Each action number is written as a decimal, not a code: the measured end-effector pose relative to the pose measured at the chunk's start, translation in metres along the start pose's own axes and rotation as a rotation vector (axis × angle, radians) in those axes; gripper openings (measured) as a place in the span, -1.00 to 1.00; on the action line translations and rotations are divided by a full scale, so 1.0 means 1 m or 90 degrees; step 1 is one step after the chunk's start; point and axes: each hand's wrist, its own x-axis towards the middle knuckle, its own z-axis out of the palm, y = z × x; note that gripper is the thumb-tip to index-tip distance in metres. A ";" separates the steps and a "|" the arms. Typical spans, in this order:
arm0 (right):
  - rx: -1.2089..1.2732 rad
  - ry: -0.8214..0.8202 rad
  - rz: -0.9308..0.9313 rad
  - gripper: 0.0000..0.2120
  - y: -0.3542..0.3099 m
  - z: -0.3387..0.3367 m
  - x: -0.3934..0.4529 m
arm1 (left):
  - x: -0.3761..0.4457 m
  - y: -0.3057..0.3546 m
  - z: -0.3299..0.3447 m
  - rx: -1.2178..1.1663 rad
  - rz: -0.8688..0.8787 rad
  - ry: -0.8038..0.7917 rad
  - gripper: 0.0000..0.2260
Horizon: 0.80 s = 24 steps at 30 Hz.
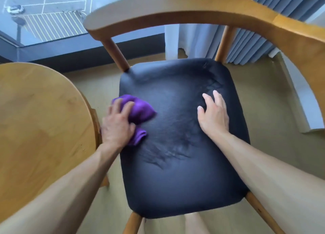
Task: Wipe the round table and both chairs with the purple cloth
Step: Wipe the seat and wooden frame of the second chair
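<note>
bunched purple cloth (139, 110) at black padded chair seat (179, 145) left edge | left hand (117, 126) fingers gripped it | right hand (213, 116) lay flat, fingers spread

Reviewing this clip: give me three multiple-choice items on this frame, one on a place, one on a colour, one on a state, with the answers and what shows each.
1. Where is the purple cloth?
A. on the left part of the black seat
B. on the round table
C. hung over the chair's backrest

2. What colour is the seat pad?
A. tan
B. black
C. white

3. How does the right hand lie?
A. curled round the cloth
B. gripping the backrest
C. flat on the seat, fingers straight, holding nothing

Answers:
1 A: the cloth lies bunched under the left hand near the seat's left edge.
2 B: the creased pad is black inside the wooden frame.
3 C: its palm rests on the seat's right part, fingers spread.
</note>
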 end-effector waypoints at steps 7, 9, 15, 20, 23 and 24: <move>0.176 0.059 0.039 -0.62 0.011 -0.013 0.003 | 0.009 0.127 0.017 -0.064 -0.387 0.022 -0.50; 0.263 0.082 0.081 -0.62 0.016 -0.019 0.004 | 0.007 0.173 0.020 -0.080 -0.310 -0.010 -0.46; 0.329 0.165 0.133 -0.50 0.041 -0.032 -0.002 | 0.014 0.235 0.023 -0.505 -0.065 -0.101 -0.60; -0.038 0.071 0.016 -0.23 0.039 -0.027 -0.007 | 0.033 0.166 0.002 -0.646 -0.050 -0.081 -0.63; -0.182 0.058 -0.018 -0.17 0.025 -0.013 -0.003 | 0.043 0.104 0.011 -0.261 -0.003 0.070 -0.61; -0.198 0.063 -0.043 -0.18 0.020 -0.006 -0.002 | 0.043 0.087 0.015 -0.188 0.005 0.065 -0.58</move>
